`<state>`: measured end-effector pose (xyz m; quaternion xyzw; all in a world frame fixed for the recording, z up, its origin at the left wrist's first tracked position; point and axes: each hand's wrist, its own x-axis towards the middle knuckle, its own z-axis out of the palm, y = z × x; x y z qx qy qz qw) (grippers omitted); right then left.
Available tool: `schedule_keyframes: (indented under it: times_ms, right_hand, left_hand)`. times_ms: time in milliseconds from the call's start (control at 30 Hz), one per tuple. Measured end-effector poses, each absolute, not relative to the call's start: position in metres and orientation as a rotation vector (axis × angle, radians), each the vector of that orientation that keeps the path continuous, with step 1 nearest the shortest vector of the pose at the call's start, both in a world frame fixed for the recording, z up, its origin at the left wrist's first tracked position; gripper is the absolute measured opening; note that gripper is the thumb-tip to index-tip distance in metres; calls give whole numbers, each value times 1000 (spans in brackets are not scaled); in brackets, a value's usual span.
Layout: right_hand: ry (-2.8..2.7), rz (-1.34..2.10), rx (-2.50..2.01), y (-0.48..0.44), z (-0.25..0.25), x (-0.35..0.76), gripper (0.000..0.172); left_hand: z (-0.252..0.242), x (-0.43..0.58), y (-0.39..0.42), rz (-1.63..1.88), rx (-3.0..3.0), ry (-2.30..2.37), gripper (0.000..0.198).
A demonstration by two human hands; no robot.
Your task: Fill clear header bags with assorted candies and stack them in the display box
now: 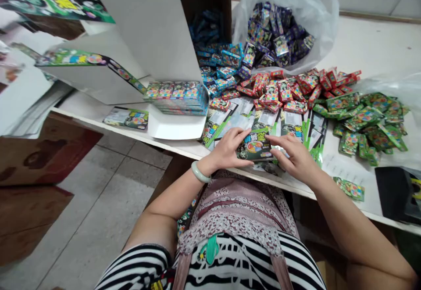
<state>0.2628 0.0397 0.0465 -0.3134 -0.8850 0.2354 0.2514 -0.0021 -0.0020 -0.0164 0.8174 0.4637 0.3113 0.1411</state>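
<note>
My left hand (226,149) and my right hand (294,156) both grip the edges of a small green printed packet (253,145) just above the table's front edge. Beneath and behind it lie overlapping printed backing cards (237,119). Small red packets (289,88) are heaped beyond the cards, loose green packets (365,123) lie to the right, and blue boxes (223,62) sit further back. To my left, a squared stack of printed boxes (176,99) rests at the edge of a white tray (176,125).
Purple packets fill a clear plastic bag (276,35) at the back. A tall white board (141,18) stands to the left. A black object (397,193) sits at the right table edge. Below the table's front edge (131,132) are a tiled floor and cardboard.
</note>
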Motion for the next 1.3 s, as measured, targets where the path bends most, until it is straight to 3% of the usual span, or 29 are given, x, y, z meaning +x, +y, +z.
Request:
schedule_keyframes:
  times_ms: [167,333,533,667,867,1000,1133,1300]
  right_hand:
    - [-2088,813,-1040,88,48,237,31]
    - [-2329,344,-1086,198,39,158,25]
    - [-2493,-91,-1389,272,18,71,53]
    - [-2493,-23,-1413,286,13,67,37]
    - [-2326,168,-1186,265,26,127,37]
    - [-2481,-43,-893,209,22,192,31]
    - [-2653,-179,-910,156,2,242,25]
    - [-2749,-63,-936,132,-11,266,27]
  left_hand:
    - [-18,-13,-1,985,2281,1397,106]
    - [-10,-20,-6,1038,2246,1368,109]
    - [-1,-27,-6,1089,2230,1374,111]
    - [-2,-35,-3,1113,2226,1398,111]
    - [-8,-42,-3,1115,2249,1428,112]
    - [-10,-43,-6,1090,2266,1445,109]
    - [-14,-40,-9,1029,2286,1462,106]
    - [-18,-31,-11,931,2297,1469,102]
